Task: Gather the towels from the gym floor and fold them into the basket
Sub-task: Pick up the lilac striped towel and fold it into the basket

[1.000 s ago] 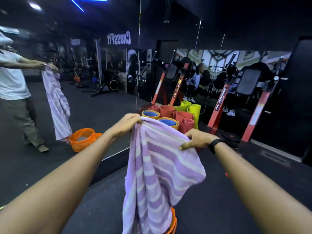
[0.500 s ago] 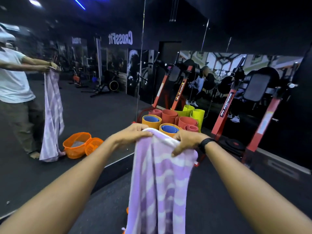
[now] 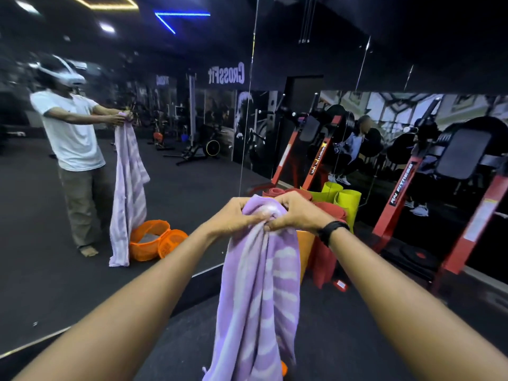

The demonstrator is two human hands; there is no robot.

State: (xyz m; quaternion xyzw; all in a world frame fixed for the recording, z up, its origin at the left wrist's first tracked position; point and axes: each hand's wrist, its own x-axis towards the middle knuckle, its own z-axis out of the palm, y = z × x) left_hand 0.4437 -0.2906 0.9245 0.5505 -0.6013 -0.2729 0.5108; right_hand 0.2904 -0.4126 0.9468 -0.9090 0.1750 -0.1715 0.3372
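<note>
Head view, looking forward and down along both outstretched arms toward a wall mirror (image 3: 165,166).

Left hand (image 3: 233,218): fingers curled and clenched round the top edge of the towel (image 3: 258,292). Right hand (image 3: 297,213): fingers likewise curled, pinching the same bunched top edge. Hands touching or nearly so, knuckle to knuckle, at chest height in front of the body. Black wristband (image 3: 334,229) on the right wrist.

Towel: purple with pale stripes, gathered at the top between both grips, hanging straight down from the fingers. Long axis vertical. Lower end out of frame at the bottom edge. Both halves of the top edge brought together, so apparently doubled lengthwise.

Basket: only a sliver of orange (image 3: 283,367) visible directly below the hanging towel, near the bottom edge; probably the basket rim, not certain. Reflection in the mirror shows an orange basket (image 3: 149,240) on the floor just beside the lower end of the towel.

Deciding relation for the next move: towel lies below the fingers, basket apparently below the towel. Neither hand nearer; both hold the same point. Further fold judged to need one hand sliding down the vertical length while the other keeps the top.

Risk: loose lower end dragging on the floor (image 3: 343,339).

Background: rolled mats (image 3: 343,202) upright against the mirror; red machine frames (image 3: 395,193) to the right.
</note>
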